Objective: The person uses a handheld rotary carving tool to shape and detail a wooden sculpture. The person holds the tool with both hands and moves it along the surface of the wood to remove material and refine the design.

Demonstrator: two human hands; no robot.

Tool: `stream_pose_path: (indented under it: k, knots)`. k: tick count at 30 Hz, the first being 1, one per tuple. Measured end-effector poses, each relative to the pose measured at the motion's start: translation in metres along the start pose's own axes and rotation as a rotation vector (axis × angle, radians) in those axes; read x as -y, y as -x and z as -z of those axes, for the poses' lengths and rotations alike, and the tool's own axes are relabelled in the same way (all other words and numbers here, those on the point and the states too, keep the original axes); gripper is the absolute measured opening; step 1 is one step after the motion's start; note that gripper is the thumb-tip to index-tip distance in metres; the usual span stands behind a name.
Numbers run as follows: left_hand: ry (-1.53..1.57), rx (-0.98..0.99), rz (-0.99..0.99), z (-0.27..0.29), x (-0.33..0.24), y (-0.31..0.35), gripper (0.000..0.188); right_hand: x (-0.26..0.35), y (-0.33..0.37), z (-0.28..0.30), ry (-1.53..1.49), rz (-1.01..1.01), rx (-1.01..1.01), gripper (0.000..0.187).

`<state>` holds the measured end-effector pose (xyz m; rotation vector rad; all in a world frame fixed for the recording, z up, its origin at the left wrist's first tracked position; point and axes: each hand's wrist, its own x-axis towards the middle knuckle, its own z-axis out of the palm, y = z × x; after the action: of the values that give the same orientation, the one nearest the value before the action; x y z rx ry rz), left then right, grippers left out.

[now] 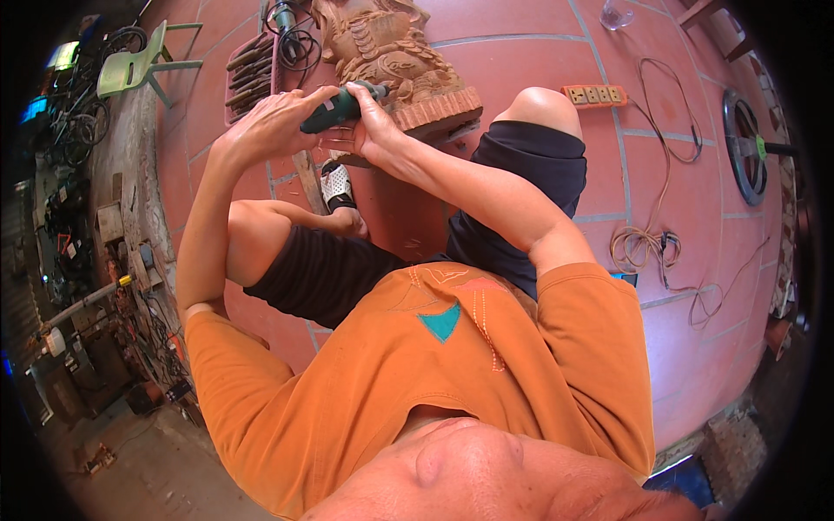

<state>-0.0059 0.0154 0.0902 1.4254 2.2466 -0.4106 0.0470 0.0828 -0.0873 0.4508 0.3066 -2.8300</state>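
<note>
A dark green handheld rotary grinder (328, 115) lies between my two hands, its nose pointing right toward a carved wooden figure (378, 43). My left hand (274, 124) grips the rear of the tool. Closer to the nose, my right hand (375, 128) is wrapped around it, with the thumb along its upper side. The carving rests in front of me, its thick, rough-cut base (445, 111) turned my way. The nose is close to the lower part of the carving; whether the bit touches the wood cannot be made out.
A pink tray (275, 74) of chisels sits left of the carving, beside another power tool (283, 16) with a black cord. A green chair (130, 74) stands far left. To the right are an orange power strip (593, 95), a coiled cable (641, 249) and a black ring-shaped base (732, 143).
</note>
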Motion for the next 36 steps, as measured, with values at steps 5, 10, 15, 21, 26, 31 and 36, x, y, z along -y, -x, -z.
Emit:
stream_pose_path:
  k: [5,10,15,21,26,31,36]
  knots:
    - [-0.005,0.031,0.022,0.002,-0.002,-0.002,0.067,0.001,0.002,0.0,0.01,0.011,-0.019,0.057]
    - [0.009,0.045,0.022,-0.002,0.006,-0.001,0.068,-0.002,0.001,-0.002,0.013,-0.037,-0.007,0.058]
    - [-0.013,0.034,0.018,0.001,0.002,0.002,0.068,-0.004,-0.001,-0.002,0.012,-0.029,-0.003,0.06]
    - [-0.006,0.037,0.043,0.0,0.006,0.005,0.069,-0.005,-0.003,-0.004,-0.002,-0.042,0.004,0.054]
    - [-0.003,0.059,0.077,0.003,0.005,0.008,0.07,-0.007,0.001,-0.008,0.02,-0.046,0.023,0.06]
    - [0.001,0.053,0.087,0.002,0.008,0.013,0.07,-0.009,0.001,-0.01,0.035,-0.044,0.041,0.058]
    - [0.019,0.071,0.105,-0.004,0.013,0.02,0.07,-0.016,-0.001,-0.01,0.053,-0.087,0.099,0.059]
